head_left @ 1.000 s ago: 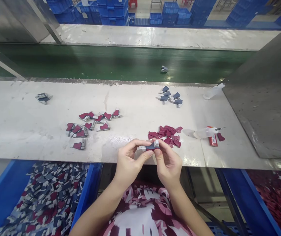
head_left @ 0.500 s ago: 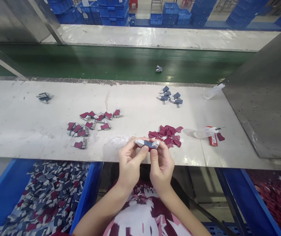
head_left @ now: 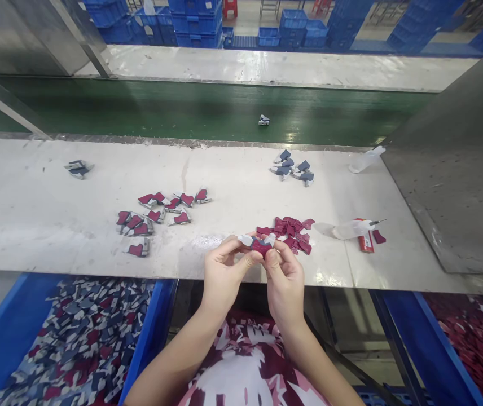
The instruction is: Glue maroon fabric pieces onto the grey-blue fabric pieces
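Between my two hands, over the near edge of the white worktop, is a small grey, dark-blue and maroon plastic part point(head_left: 260, 246). My left hand point(head_left: 227, 273) pinches its left side with thumb and fingers. On the other side my right hand point(head_left: 284, 276) grips it, thumb against the maroon face. Just beyond the right fingers lies a pile of loose maroon pieces point(head_left: 291, 228). Left of my hands, several grey parts with maroon faces point(head_left: 156, 215) are spread in a group. Farther back sit several grey and blue parts point(head_left: 286, 163) without visible maroon.
A clear dropper bottle point(head_left: 349, 229) leans on a red object point(head_left: 365, 243); a second bottle point(head_left: 366, 160) stands behind. A green conveyor belt point(head_left: 174, 110) carries one part point(head_left: 263, 120). Blue bins of parts point(head_left: 144, 338) and maroon pieces point(head_left: 444, 349) flank me. A metal panel point(head_left: 457, 169) rises at right.
The held part has been tilted so its maroon face now shows, and my right thumb has shifted onto it. On the belt, the single part has moved left.
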Available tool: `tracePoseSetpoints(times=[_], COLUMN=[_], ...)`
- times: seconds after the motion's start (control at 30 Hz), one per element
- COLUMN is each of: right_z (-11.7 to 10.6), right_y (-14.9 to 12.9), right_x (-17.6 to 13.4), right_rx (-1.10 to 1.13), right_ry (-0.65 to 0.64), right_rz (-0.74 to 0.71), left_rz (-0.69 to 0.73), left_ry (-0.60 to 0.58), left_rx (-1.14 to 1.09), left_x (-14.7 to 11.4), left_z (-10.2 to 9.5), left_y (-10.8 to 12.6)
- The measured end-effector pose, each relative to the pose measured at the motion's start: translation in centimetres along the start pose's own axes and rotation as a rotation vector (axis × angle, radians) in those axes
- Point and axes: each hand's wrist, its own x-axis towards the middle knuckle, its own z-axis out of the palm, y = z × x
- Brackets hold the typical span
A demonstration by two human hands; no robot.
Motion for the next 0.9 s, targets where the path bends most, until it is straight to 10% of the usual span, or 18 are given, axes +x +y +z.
tracePoseSetpoints(times=[0.9], right_z=[0.0], right_y=[-0.7], right_x=[1.3], right_rx=[0.060], right_ry=[-0.103], right_rz=[0.140], left_rz=[-0.163], left_ry=[0.037], left_rx=[-0.115], left_x=[0.7], left_z=[0.0], left_y=[-0.8])
